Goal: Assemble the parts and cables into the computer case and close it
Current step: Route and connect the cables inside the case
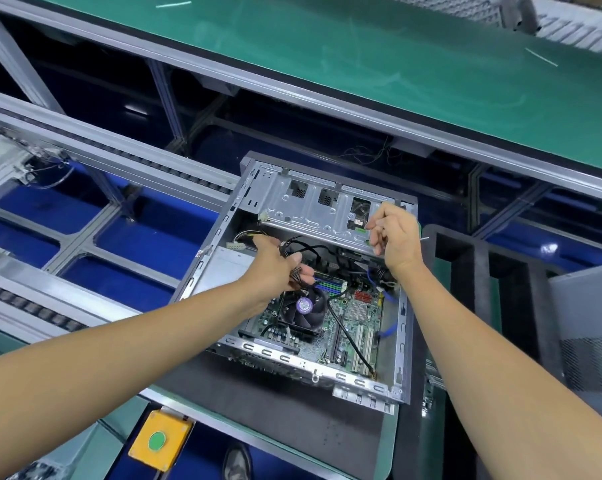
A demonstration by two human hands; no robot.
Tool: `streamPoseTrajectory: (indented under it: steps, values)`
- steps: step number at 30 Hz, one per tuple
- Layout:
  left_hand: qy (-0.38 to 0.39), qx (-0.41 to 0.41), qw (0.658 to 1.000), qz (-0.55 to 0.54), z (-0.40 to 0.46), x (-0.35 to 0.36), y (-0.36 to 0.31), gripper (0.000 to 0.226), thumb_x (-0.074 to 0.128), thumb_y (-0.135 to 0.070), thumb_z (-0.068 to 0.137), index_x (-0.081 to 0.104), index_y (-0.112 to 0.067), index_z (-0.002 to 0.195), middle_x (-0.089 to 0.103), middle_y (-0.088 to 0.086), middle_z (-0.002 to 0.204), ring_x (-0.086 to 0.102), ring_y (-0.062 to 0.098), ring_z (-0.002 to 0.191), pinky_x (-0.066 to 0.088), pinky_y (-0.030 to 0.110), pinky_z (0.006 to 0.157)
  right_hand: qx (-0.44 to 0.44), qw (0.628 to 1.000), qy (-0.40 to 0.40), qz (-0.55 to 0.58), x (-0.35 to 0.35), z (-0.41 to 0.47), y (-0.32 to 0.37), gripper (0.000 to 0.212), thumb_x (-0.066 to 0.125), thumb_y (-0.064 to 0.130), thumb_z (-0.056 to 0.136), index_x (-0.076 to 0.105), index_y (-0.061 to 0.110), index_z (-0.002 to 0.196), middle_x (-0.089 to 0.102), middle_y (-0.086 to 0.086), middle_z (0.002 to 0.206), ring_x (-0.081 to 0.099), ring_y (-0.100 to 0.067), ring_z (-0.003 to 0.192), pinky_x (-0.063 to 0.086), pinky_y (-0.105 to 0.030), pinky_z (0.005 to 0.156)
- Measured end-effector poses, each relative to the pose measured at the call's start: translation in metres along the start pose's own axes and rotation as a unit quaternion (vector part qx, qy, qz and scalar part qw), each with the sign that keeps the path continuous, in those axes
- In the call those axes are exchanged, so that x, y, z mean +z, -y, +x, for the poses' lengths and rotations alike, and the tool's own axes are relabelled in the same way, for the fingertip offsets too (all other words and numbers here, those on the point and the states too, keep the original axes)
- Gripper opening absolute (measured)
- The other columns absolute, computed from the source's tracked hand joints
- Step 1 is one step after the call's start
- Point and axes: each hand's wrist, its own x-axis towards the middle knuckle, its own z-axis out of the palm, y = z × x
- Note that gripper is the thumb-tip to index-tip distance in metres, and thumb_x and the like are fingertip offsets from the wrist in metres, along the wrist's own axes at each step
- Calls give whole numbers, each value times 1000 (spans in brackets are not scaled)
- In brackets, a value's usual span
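Observation:
An open computer case (223,233) lies on its side on a dark mat, its motherboard (358,317) and a black CPU fan (303,311) exposed. A silver drive cage (313,209) spans the far end of the case. My left hand (275,265) grips a bundle of black cables (294,252) just above the fan. My right hand (393,237) is raised over the right end of the drive cage with its fingers curled; what they hold is hidden. A black cable (348,337) runs across the board.
A grey side panel (590,327) leans at the right beside black foam dividers (479,271). A yellow box with a green button (161,439) sits at the near edge. Roller conveyor rails (85,147) run on the left, and a green shelf (362,53) is above.

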Motion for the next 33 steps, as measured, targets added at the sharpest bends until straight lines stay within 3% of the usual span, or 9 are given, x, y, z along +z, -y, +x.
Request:
streamPoseTrajectory:
  steps: [5,8,11,16,19,26,30,32,33]
  values:
    - [-86,22,996,-8,-1,3,11,18,39,-5,108,30,-18,118,65,13,80,66,22,62,61,46,81,-4,1000,1,-1,0,0,1,21,39,9,80,57,6,69,50,-8,50,40,-16,39,33,-18,40]
    - [-91,73,991,66,-4,2,12,15,38,-9,108,30,-20,114,66,7,74,64,20,59,52,41,69,-4,1000,1,-7,0,-1,2,21,39,9,80,57,7,68,51,-8,50,40,-17,39,33,-17,40]
    - [-90,69,993,18,-4,6,7,17,39,-6,108,30,-20,112,66,14,83,63,21,61,59,46,76,0,1000,0,-7,0,-1,2,20,40,11,79,57,7,68,51,-5,49,40,-17,39,34,-19,40]
    - [-2,-23,997,-75,-17,15,6,39,59,-2,100,33,-14,127,61,24,115,69,28,100,60,47,93,-9,1000,7,-7,1,-1,1,25,40,11,79,60,18,64,52,-3,49,39,-17,39,33,-19,40]
    - [51,-60,996,-31,-31,37,21,23,58,-4,100,43,-15,113,59,20,121,66,28,108,56,45,100,-6,1000,9,-6,1,0,0,24,39,9,77,59,15,65,51,-3,49,38,-17,40,33,-21,39]
    - [18,-78,995,-59,-32,115,31,22,64,-17,100,44,-15,110,60,13,121,62,27,116,52,42,105,-13,999,10,-29,0,1,-3,20,39,9,77,57,4,70,52,-6,49,39,-20,40,33,-23,40]
    - [55,-23,994,90,-31,92,18,54,73,-24,94,40,-14,135,48,10,139,52,18,122,42,30,107,-16,999,10,-32,0,0,-2,20,39,9,78,56,1,71,51,-7,49,39,-21,40,32,-22,40]
    - [51,-31,952,300,-28,70,11,63,70,-35,95,36,-11,142,35,13,146,44,25,129,38,39,113,-13,999,8,-33,1,0,-2,22,38,8,78,56,-2,72,51,-8,50,39,-21,40,33,-22,40]
    - [72,-35,906,416,-25,56,3,61,66,-38,97,37,-9,141,34,14,143,42,28,128,38,43,111,-12,999,8,-35,1,0,-2,22,38,8,78,56,-3,73,51,-8,50,39,-21,40,34,-23,40]
